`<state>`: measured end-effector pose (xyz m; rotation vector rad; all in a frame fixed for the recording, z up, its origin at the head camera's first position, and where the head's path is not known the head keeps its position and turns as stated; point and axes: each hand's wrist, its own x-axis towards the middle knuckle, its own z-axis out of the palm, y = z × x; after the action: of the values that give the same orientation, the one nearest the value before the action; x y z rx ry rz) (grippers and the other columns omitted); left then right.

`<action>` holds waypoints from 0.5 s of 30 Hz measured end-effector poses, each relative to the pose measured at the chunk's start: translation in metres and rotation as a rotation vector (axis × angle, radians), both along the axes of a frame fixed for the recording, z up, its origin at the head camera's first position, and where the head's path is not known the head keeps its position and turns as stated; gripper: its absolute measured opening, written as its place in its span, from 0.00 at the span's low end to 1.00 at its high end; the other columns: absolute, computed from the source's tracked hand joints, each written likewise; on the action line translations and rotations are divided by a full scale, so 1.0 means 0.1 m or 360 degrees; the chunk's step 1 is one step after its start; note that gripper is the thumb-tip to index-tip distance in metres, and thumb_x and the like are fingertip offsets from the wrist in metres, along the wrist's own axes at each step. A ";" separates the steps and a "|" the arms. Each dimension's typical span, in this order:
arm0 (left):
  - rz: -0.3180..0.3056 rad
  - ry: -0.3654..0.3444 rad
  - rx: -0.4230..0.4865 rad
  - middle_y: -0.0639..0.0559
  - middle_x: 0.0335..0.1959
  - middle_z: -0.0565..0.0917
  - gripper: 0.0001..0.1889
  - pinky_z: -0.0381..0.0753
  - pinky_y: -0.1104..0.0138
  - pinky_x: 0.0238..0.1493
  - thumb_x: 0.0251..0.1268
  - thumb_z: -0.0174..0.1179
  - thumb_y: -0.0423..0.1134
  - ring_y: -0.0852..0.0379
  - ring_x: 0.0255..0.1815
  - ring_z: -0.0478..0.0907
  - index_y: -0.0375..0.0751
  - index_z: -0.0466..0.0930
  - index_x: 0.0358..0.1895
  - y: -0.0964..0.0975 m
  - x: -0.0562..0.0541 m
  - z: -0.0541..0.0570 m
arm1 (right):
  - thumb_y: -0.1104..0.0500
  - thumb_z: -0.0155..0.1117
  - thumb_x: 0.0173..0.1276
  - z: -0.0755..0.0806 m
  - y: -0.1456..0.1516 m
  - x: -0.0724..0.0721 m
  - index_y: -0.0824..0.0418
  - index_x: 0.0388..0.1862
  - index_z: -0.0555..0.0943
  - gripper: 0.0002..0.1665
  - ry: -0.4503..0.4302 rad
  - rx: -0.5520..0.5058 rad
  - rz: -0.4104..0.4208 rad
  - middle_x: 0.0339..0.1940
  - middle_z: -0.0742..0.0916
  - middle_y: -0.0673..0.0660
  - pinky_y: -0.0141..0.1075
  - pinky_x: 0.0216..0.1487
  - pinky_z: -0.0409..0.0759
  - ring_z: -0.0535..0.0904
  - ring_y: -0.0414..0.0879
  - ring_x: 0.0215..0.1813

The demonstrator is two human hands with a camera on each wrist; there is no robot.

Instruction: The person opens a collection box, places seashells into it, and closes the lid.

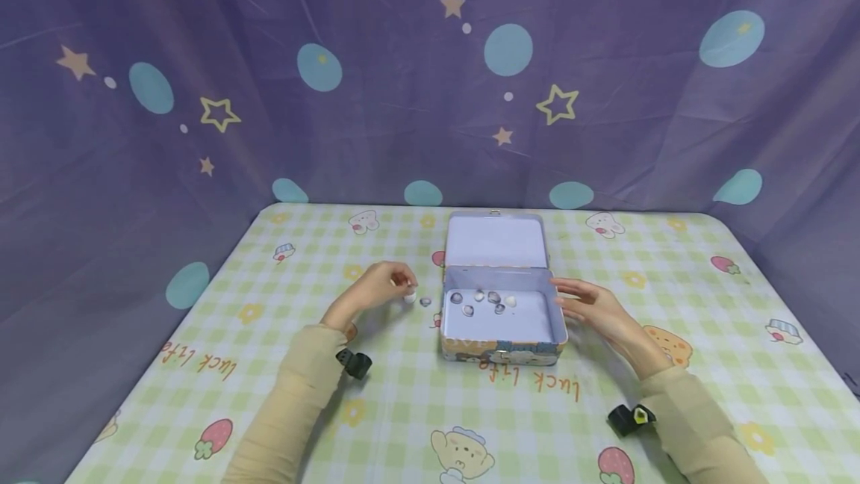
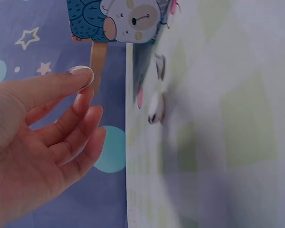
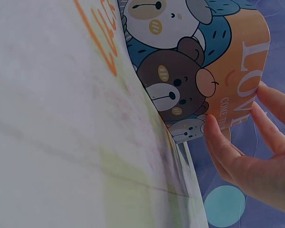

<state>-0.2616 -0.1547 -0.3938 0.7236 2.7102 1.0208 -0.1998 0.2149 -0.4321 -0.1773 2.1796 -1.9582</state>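
My left hand (image 1: 379, 288) is left of the tin box, above the tablecloth. In the left wrist view its thumb and forefinger pinch a small seashell (image 2: 88, 72), mostly hidden behind the thumb tip. Below the fingertips lie two shells on the cloth, one whitish shell (image 2: 156, 108) and another shell (image 1: 425, 302) nearer the box. The tin box (image 1: 504, 355) stands with its lid (image 1: 496, 241) raised; several grey and white shells (image 1: 494, 297) are scattered on its floor. My right hand (image 1: 598, 312) rests its extended fingertips against the box's right side, where cartoon bears are printed.
A green-and-white checked tablecloth (image 1: 390, 424) with cartoon prints covers the table. Behind it and at the sides hangs a purple curtain (image 1: 403, 140) with stars and blue dots. A black device is strapped at each wrist.
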 end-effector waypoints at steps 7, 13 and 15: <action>-0.0034 0.0034 0.0042 0.53 0.23 0.78 0.03 0.72 0.69 0.32 0.51 0.60 0.31 0.60 0.27 0.72 0.38 0.80 0.30 0.07 0.00 0.05 | 0.57 0.60 0.60 0.01 0.00 0.00 0.71 0.63 0.60 0.36 -0.0013 -0.0006 0.0007 0.62 0.64 0.70 0.31 0.49 0.73 0.74 0.35 0.49; -0.0059 0.0037 0.0086 0.54 0.24 0.77 0.02 0.72 0.70 0.32 0.52 0.60 0.31 0.61 0.28 0.71 0.38 0.79 0.30 0.16 -0.01 0.09 | 0.57 0.60 0.60 0.01 0.01 0.00 0.70 0.63 0.61 0.35 -0.0017 0.0005 0.0007 0.62 0.64 0.70 0.31 0.49 0.73 0.73 0.33 0.48; -0.0079 0.0051 0.0106 0.53 0.24 0.77 0.02 0.72 0.70 0.32 0.53 0.60 0.31 0.60 0.28 0.72 0.38 0.79 0.31 0.19 -0.02 0.11 | 0.57 0.60 0.60 0.01 0.01 0.00 0.70 0.63 0.61 0.35 -0.0014 0.0008 0.0005 0.62 0.64 0.70 0.31 0.49 0.73 0.73 0.34 0.48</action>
<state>-0.2634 -0.1360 -0.3825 0.8218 2.6817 1.1022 -0.1996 0.2155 -0.4314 -0.1710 2.1773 -1.9476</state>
